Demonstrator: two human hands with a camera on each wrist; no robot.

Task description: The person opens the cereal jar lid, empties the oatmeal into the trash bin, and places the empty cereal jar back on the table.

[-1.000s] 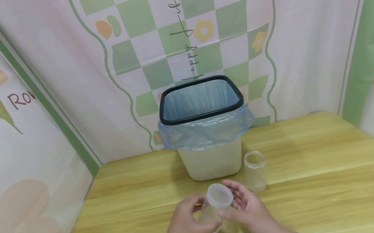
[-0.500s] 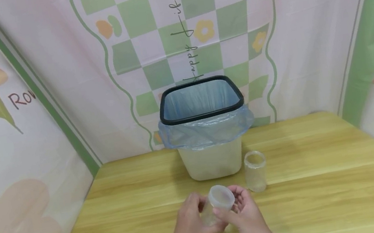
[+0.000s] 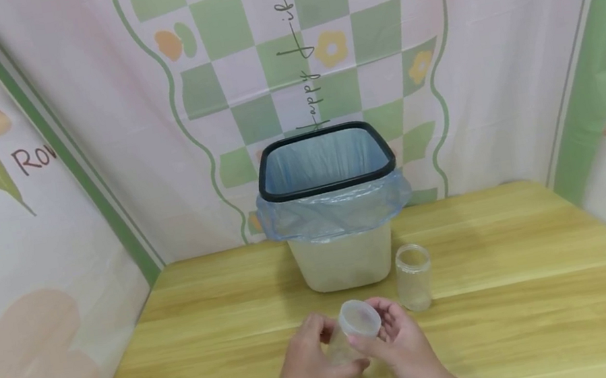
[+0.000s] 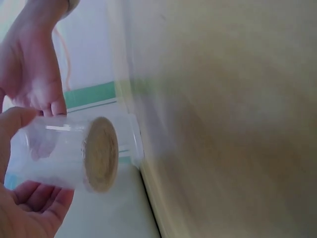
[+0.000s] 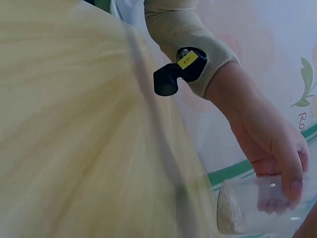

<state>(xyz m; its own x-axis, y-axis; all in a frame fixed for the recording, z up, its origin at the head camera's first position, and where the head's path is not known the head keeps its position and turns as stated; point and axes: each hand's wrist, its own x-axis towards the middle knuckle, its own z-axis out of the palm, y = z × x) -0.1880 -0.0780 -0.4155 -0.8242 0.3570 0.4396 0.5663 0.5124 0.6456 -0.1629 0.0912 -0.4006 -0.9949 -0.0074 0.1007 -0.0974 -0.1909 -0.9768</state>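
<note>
A clear jar [image 3: 339, 351] with a translucent white lid [image 3: 359, 318] is held tilted near the front of the table, its lid toward the right. Around its body curls my left hand [image 3: 308, 363], thumb on the near side. My right hand [image 3: 406, 347] grips the lid, with the thumb on its near edge and the fingers behind. In the left wrist view the jar's round base [image 4: 101, 154] looks beige and faces the table. A second clear jar [image 3: 414, 280], open at the top, stands upright just beyond my right hand.
Behind the hands stands a cream bin [image 3: 345, 259] with a black rim [image 3: 333, 187] and a blue liner bag [image 3: 336, 210] folded over it. The wooden table [image 3: 213, 338] ends against patterned cloth [image 3: 268, 54] at the back and sides.
The jar and both hands have shifted slightly right and toward me. My right hand has drawn closer around the lid, thumb now on its near edge. The bin and second jar stay put.
</note>
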